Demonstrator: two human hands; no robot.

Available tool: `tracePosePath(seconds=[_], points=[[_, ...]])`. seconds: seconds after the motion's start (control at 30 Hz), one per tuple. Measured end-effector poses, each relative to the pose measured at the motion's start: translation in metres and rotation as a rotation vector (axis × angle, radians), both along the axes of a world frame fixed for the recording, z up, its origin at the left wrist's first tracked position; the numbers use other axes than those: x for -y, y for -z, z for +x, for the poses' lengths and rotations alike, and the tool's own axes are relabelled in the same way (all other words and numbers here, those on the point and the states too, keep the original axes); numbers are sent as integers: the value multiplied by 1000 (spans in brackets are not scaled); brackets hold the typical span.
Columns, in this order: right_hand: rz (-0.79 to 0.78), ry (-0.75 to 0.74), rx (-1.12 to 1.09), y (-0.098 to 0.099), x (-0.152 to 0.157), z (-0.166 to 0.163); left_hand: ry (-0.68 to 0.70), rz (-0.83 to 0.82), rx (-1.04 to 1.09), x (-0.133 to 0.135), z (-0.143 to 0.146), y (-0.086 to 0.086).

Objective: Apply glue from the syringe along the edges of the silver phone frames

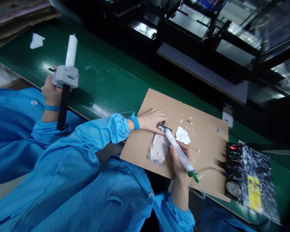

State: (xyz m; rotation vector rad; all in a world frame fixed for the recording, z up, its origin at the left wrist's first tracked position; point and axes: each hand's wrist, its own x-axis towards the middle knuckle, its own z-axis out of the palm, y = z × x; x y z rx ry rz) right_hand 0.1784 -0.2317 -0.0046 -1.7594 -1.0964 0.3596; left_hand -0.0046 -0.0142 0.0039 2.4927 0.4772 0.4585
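My left hand point(152, 120) grips the top end of a grey phone frame point(161, 146), with the thumb on one side and the fingers curled at the edge. The frame lies flat on a brown cardboard sheet point(140, 153), its lower corner blurred out. In my right hand point(181, 159) is a translucent dispensing syringe point(180, 153), held slantwise like a pen. Its blue tip is at the frame's top end, close to my left thumb; whether it touches cannot be told. A green cap and a clear hose are at the syringe's rear. Crumpled white paper point(183, 135) lies beside my right hand.
At the left, a co-worker's hand point(50, 91) holds a caulking gun point(66, 76) with a white tube. A dispenser box point(253, 180) with a gauge stands at the right. Another phone part point(227, 115) lies beyond the cardboard on the green table point(106, 77).
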Motion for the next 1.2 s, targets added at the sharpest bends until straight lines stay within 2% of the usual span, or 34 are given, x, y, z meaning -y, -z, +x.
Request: tracePosePath(seconds=[0.5, 0.73, 1.2], points=[[1, 1, -42, 5, 1, 2, 9, -18, 9, 0, 0, -1], [10, 26, 40, 1, -2, 1, 5, -4, -18, 1, 0, -3], [-5, 14, -22, -2, -2, -1, 12, -10, 9, -1, 0, 0]])
